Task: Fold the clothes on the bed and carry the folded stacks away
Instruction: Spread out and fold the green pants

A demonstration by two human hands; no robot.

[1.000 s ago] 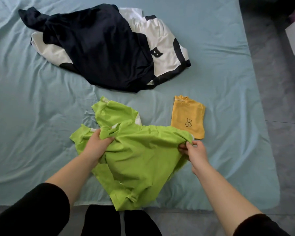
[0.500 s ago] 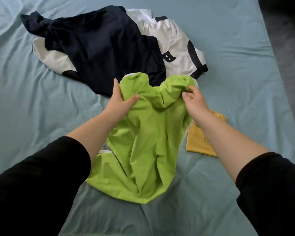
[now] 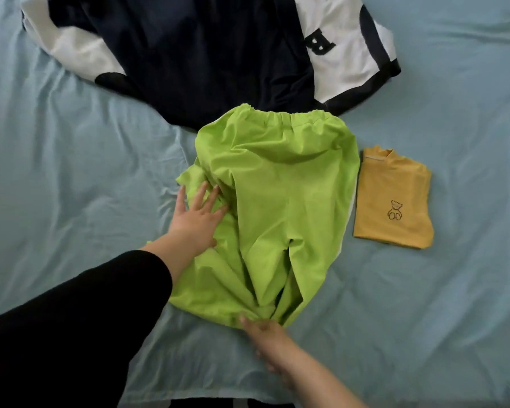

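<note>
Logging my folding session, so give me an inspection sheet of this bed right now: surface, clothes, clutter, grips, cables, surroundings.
Surface: light blue bedsheet, wrinkled.
Job's things: green trousers spread out, waistband at the far end; folded yellow top lying apart to their right; navy and white pile unfolded beyond the waistband.
Clutter: nothing seen.
Grips: left hand flat, fingers spread on the trousers' left side; right hand pinches the bunched leg hems.
Cables: nothing seen.
Surroundings: nothing seen.
</note>
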